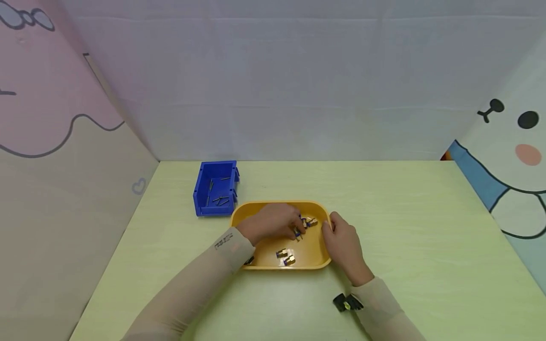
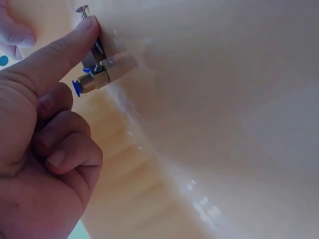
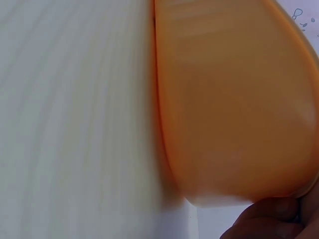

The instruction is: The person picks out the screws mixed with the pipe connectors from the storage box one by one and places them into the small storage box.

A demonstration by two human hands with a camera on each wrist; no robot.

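Observation:
My left hand (image 1: 276,220) reaches down into a yellow tray (image 1: 279,202) holding several brass push-fit fittings with blue collars. In the left wrist view its thumb lies over a small countersunk screw (image 2: 82,11), whose flared head sticks out past the thumb tip. Just below is a brass fitting (image 2: 93,82); the index finger is hidden and the other fingers are curled. Two fittings (image 1: 286,256) lie near the tray's front wall, others (image 1: 311,222) near the left fingertips. My right hand (image 1: 343,244) grips the tray's right rim, its curled fingers (image 3: 271,219) showing at the edge.
Behind and left of the tray stands a blue bin (image 1: 215,168) with several thin screws (image 1: 221,200) inside. A small black device (image 1: 347,302) sits at the right sleeve. The pale table (image 1: 405,203) ends at a white fabric backdrop (image 1: 273,94), with printed panels at both sides.

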